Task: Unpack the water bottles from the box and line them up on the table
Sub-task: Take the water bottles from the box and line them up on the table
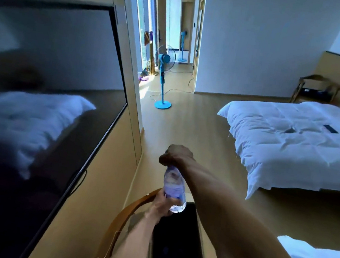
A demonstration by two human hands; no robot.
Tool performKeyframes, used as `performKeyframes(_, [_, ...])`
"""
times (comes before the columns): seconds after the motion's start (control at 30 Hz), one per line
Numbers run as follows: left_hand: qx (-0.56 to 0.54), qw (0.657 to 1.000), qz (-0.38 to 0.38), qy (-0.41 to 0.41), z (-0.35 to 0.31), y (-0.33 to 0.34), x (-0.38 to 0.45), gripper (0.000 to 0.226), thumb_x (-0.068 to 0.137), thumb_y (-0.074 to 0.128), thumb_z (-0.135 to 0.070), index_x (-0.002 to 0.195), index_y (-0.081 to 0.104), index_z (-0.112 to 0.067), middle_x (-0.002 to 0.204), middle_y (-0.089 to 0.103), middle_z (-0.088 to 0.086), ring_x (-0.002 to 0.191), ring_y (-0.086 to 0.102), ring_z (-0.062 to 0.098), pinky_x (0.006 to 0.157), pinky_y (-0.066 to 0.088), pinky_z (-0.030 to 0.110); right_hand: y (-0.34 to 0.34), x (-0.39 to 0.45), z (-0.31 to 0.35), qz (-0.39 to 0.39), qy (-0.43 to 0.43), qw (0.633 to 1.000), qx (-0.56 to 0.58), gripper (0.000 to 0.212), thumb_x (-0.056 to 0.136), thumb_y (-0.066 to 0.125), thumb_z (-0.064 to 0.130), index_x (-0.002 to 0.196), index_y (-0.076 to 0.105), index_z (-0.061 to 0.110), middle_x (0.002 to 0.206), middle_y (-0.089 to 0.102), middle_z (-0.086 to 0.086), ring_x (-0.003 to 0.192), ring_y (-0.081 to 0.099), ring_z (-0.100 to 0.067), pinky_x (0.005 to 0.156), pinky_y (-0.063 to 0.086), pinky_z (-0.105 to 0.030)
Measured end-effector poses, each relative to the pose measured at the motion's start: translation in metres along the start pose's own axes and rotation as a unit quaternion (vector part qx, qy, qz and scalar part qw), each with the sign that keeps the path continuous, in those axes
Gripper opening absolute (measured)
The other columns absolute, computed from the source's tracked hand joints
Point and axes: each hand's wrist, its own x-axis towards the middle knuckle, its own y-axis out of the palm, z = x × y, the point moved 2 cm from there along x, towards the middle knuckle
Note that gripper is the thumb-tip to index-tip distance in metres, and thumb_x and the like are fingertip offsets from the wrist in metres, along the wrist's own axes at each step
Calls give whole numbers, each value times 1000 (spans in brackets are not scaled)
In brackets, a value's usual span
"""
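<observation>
A clear water bottle (173, 189) with a pale blue label is held in the air over a dark open box (177, 249). My right hand (175, 155) grips its top, fingers curled round the cap. My left hand (162, 203) holds the lower part of the bottle from the left. The box stands on a wooden chair (125, 214) at the bottom of the view, and its inside is too dark to see. No table is in view.
A large dark TV (37, 111) hangs on the wall at left. A bed with a white duvet (293, 140) fills the right. A blue standing fan (163, 74) stands in the doorway ahead, and wooden floor lies between.
</observation>
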Motion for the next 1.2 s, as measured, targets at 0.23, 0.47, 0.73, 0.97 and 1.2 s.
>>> performKeyframes(0.23, [-32,982,-165,80,0,3,-62,72,79,62,-44,131,49,5,126,58,23,122,54,42,103,43,54,22,-7,24,-140,-64,988,-21,35,78,56,41,98,67,15,100,67,-10,91,63,-30,68,42,-29])
performKeyframes(0.47, [-78,962,-243,95,52,11,-148,50,69,65,-39,117,55,-28,101,64,-12,82,64,0,75,55,22,101,-76,62,-104,-318,941,-53,28,94,51,32,103,68,11,107,62,-14,102,57,-33,84,47,-40])
performKeyframes(0.73, [-363,843,-394,-44,160,-59,-300,35,95,28,-18,68,48,-8,47,55,8,44,48,18,44,35,20,181,-192,129,22,-411,909,68,14,80,47,5,85,61,5,86,65,-17,87,59,-41,69,42,-39])
performKeyframes(0.97, [-490,778,-393,33,229,-107,-429,55,90,43,-52,100,68,-4,91,67,22,40,44,14,39,35,18,241,-330,208,224,-415,852,226,38,87,45,2,120,64,4,113,67,-20,108,62,-33,96,49,-43])
performKeyframes(1.2, [-511,704,-475,136,277,-121,-572,50,75,53,-41,96,69,2,81,66,22,55,62,31,50,47,25,309,-488,277,266,-459,831,168,26,83,60,21,72,65,-1,69,59,-11,70,55,-23,63,42,-28])
